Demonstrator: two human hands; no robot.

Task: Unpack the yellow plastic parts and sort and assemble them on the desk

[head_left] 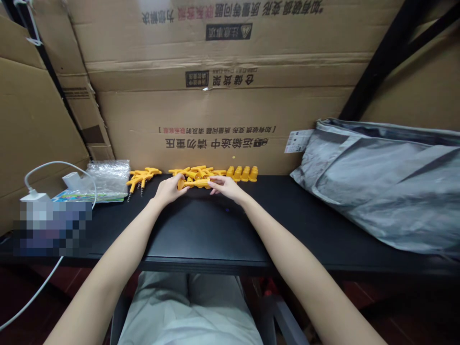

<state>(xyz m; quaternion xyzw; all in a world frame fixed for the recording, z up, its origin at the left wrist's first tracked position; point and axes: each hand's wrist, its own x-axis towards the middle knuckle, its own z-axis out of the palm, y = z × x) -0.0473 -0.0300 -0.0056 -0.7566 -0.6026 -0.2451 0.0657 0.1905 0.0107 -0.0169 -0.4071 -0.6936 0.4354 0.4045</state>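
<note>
My left hand [169,189] and my right hand [227,187] are both closed on a yellow plastic corkscrew part [197,183], held level above the black table. Its flared round end sits in my left fingers, while my right fingertips pinch the opposite end. Just behind lies a pile of yellow corkscrew pieces [201,171], partly hidden by my hands. To the right of that pile, several yellow bell-shaped caps [245,173] stand in rows. Left of my left hand are yellow T-shaped handles [144,176], some with metal spirals sticking out.
A grey fabric bag [381,187] fills the table's right side. Clear plastic packaging [108,178] and a white charger with a cable [36,197] lie at the left, beside a blurred-out object. A cardboard wall [215,110] closes off the back of the black table [208,230].
</note>
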